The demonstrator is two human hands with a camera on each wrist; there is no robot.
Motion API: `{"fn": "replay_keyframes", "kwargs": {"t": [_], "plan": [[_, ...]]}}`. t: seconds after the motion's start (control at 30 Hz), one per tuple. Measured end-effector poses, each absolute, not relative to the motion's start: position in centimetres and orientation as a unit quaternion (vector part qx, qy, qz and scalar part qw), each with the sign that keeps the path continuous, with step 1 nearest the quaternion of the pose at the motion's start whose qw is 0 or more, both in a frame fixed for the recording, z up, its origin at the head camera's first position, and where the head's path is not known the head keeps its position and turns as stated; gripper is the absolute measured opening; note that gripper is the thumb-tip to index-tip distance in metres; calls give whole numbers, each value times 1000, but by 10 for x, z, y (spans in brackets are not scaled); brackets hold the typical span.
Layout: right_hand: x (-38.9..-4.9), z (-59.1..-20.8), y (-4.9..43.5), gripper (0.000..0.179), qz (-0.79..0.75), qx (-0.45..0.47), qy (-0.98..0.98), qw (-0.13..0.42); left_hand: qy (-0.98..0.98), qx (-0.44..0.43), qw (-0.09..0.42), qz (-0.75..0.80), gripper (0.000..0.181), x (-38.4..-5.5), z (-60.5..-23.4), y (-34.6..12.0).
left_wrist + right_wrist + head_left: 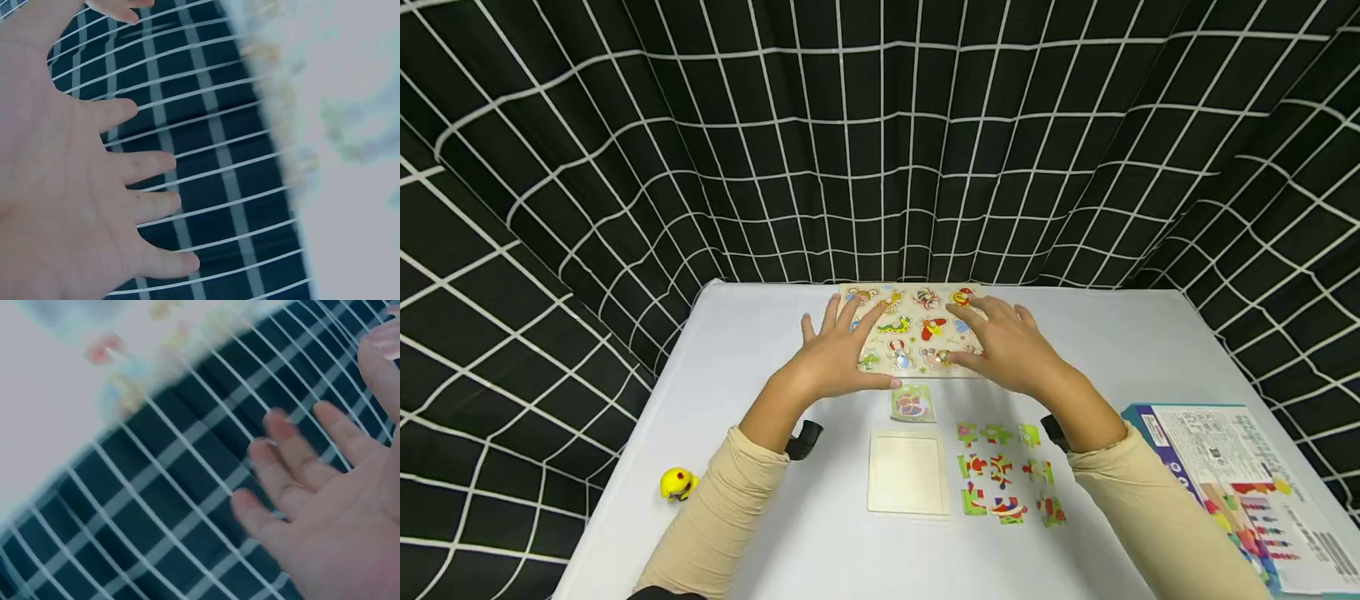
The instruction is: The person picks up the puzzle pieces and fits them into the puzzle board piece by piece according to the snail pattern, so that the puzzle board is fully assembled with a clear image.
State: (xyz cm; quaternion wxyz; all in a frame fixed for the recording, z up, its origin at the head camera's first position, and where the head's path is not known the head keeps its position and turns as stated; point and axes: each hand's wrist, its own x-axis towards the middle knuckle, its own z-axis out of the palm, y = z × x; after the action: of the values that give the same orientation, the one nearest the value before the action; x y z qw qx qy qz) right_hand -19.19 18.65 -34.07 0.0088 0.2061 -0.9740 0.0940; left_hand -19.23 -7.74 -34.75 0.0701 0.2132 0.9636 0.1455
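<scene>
A: What quantities were counted, with the square tray [908, 473] taken as dial centre?

B: One left hand [837, 356], one right hand [1013, 348], one insect board [916, 326], one picture card [913, 404], nine jigsaw pieces [1001, 471], one yellow toy [677, 482] and one printed box [1240, 500] were counted. The board was located at 12 o'clock, with the card set between it and the tray. The pieces were laid in three rows of three at 3 o'clock; the box was placed farther out on that bearing, and the toy at 9 o'clock.

A: How were the hands set?

B: Both were raised over the board, the left at 11 o'clock, the right at 1 o'clock. On each, the fingers were spread apart.

A: What edges and room were noted?

B: The board was placed against the 12 o'clock edge of the table [752, 342]. Wide stretches of white surface were shown on its 9 and 3 o'clock sides. The tray and pieces were separated by a narrow gap.

A: What was contained?

B: In the board, insect figures were arranged in rows, some hidden by the hands. In the tray, a pale floor was framed by the rim. The box's contents could not be determined.
</scene>
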Motion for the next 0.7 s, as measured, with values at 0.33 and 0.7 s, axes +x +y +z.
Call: {"fn": "replay_keyframes", "kwargs": {"t": [0.33, 0.7], "plan": [[-165, -430, 204, 28, 134, 239, -960, -60, 930, 251, 203, 177, 109, -148, -436, -100], [-155, -455, 205, 24, 125, 237, -963, -41, 929, 260, 220, 143, 101, -131, -468, -98]]}}
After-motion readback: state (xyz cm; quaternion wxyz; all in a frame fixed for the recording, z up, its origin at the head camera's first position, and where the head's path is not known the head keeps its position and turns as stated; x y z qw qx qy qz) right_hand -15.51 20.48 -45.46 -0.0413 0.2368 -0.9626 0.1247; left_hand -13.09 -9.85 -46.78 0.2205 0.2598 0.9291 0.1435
